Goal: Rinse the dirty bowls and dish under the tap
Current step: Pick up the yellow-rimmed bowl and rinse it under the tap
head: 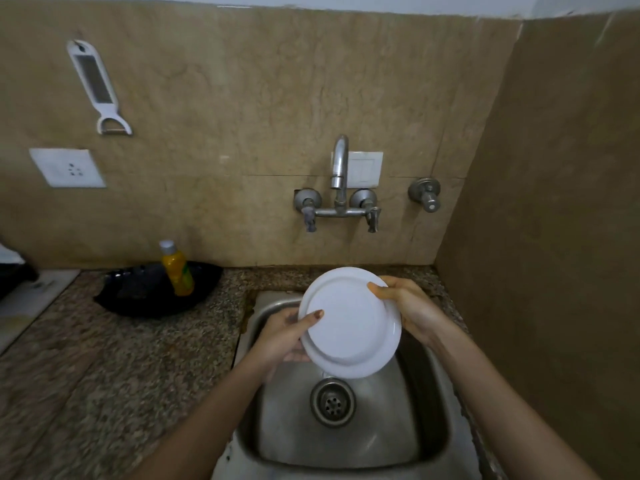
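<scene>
A white round dish [349, 323] is held tilted over the steel sink [429, 427], its underside facing me. My left hand [282, 337] grips its left rim, thumb on the underside. My right hand [405, 304] grips the upper right rim. The tap [341, 168] rises from the wall behind the sink, and I see no water running from it. The drain [333, 401] lies directly below the dish. No bowls are in view.
A black tray [138, 292] holding a yellow bottle [177, 270] sits on the granite counter [104, 368] left of the sink. A peeler [98, 88] and a socket [67, 167] are on the wall. A side wall [554, 237] closes the right.
</scene>
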